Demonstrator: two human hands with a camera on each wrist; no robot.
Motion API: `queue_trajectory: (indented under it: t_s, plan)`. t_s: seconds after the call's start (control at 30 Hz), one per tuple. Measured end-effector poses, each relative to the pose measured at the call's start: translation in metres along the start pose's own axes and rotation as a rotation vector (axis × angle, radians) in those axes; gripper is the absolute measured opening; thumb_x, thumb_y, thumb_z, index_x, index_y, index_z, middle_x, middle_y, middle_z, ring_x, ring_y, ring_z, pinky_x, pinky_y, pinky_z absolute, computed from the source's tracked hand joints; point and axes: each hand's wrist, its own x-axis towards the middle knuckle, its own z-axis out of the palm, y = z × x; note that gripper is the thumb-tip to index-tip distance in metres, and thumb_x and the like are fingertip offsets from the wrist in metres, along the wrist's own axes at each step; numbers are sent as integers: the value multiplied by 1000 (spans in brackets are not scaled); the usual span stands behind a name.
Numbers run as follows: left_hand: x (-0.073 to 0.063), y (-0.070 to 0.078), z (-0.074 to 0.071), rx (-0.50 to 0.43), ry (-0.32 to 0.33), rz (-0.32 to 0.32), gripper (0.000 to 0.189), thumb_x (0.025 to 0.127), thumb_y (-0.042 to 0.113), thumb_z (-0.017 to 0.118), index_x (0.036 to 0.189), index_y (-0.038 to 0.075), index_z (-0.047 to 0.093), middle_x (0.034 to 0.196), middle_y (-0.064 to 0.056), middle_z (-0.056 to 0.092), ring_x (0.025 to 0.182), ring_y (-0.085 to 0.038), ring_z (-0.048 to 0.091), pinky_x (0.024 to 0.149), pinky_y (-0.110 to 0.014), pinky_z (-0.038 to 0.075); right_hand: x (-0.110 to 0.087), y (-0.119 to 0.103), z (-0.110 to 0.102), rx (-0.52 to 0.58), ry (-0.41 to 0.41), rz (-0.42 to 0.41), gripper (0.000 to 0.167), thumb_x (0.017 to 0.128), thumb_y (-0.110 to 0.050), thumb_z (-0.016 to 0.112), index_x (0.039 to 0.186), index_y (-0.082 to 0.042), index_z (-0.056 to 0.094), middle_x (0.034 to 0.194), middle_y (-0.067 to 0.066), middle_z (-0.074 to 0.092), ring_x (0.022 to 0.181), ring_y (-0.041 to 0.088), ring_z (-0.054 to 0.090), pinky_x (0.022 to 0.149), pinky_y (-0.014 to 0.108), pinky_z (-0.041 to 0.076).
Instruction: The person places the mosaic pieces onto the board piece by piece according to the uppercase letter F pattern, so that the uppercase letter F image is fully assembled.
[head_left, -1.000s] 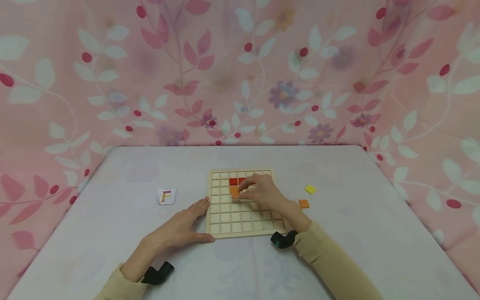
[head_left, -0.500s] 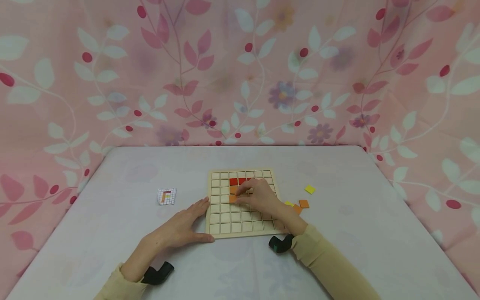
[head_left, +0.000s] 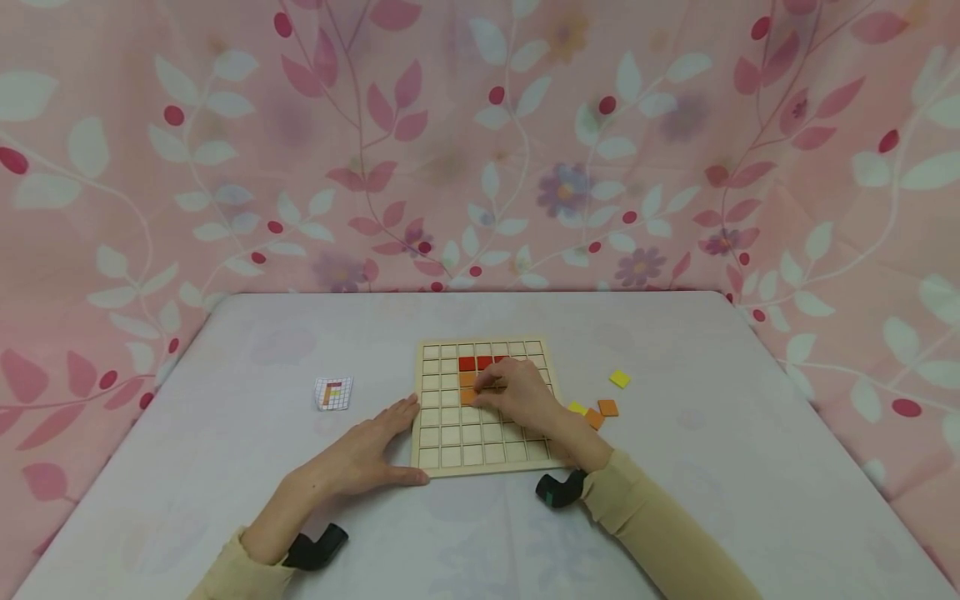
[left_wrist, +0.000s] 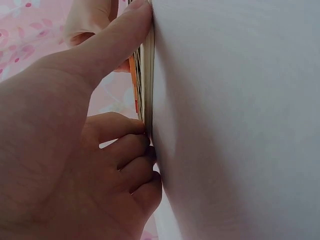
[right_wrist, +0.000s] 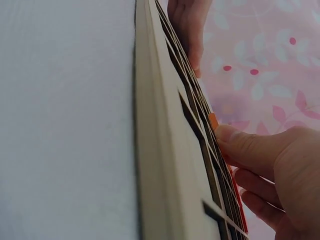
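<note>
A wooden grid board (head_left: 450,437) lies on the table. Three red tiles (head_left: 467,363) sit in a row of its cells, the right one partly covered by fingers. Below the left red tile is an orange tile (head_left: 467,379). My right hand (head_left: 528,398) pinches a second orange tile (head_left: 467,397) at the cell just below; in the right wrist view the thumb (right_wrist: 245,142) touches an orange tile's edge (right_wrist: 213,121). My left hand (head_left: 360,454) rests against the board's lower left corner, fingers at the left side and thumb at the near edge.
Right of the board lie two yellow tiles (head_left: 620,379) and two orange tiles (head_left: 608,407), some close to my right wrist. A small card (head_left: 333,393) with a coloured grid pattern lies to the left. A floral cloth (head_left: 480,167) hangs behind the table (head_left: 675,333).
My right hand has lowered the orange tile from over the grid into the cell under the other orange one. Loose tiles by the right wrist have come into sight. My left hand stays put.
</note>
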Motion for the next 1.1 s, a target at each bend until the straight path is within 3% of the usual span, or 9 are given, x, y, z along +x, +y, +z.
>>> queue_trajectory:
  t_s: [0.43,0.63,1.1]
  plan:
    - [1,0,0,0,-2,-2,106,78,59,77,156,5,31,166,-8,23,151,-38,23,116,-64,25,1,2,2,-67,48,-49,17,76,-20,88,88,-14,78,85,-4,76,86,13,67,82,31,51]
    - [0,-1,0,3,-2,-6,106,78,59,78,157,5,31,166,-8,23,151,-37,22,117,-63,24,1,2,3,-65,52,-39,17,76,-20,88,88,-14,78,84,-5,76,86,13,66,80,29,52]
    - [0,-1,1,1,-5,-9,106,78,58,78,156,6,31,166,-6,23,152,-35,22,117,-63,23,1,0,3,-59,36,-4,17,77,-22,87,90,-15,78,86,-6,76,88,12,67,89,36,46]
